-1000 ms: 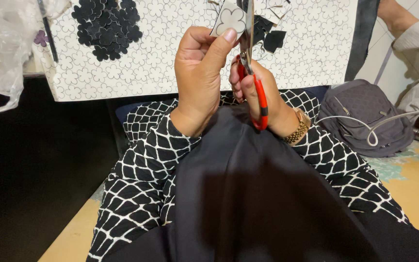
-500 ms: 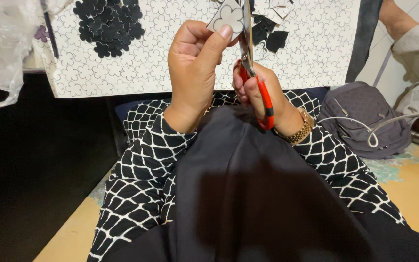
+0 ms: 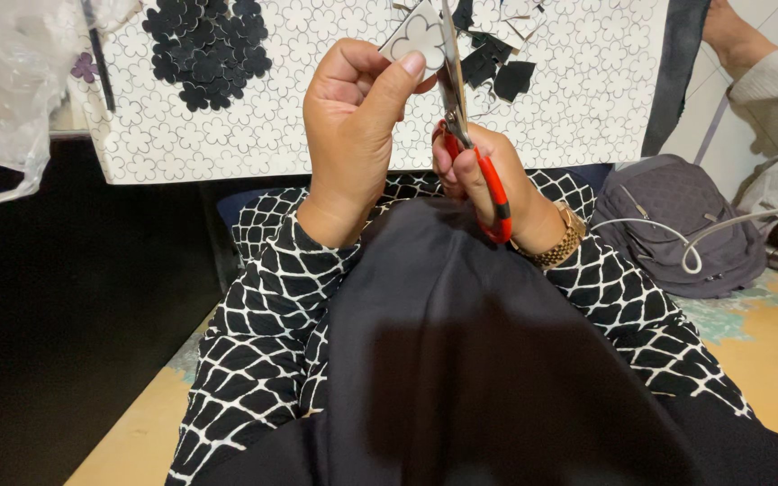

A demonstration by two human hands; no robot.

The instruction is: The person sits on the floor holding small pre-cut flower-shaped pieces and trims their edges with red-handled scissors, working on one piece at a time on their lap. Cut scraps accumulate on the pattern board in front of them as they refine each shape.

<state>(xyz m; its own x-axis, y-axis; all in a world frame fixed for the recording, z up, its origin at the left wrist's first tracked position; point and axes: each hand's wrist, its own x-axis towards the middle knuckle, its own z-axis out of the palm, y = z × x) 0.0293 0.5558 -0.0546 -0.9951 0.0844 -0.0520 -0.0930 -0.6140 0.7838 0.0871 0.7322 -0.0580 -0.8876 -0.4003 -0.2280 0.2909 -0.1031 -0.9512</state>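
While our left hand [image 3: 353, 135] pinches the small paper piece [image 3: 414, 38] and our right hand [image 3: 483, 180] grips the scissors [image 3: 465, 135], the blades could nick our thumb, which lies just beside them.

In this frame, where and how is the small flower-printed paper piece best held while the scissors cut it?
Pinch the paper piece at its lower left edge, from the left, as the left hand does. It is thin and flat, and the scissors in the right hand meet its right edge, so that grip probably keeps fingers off the blades.
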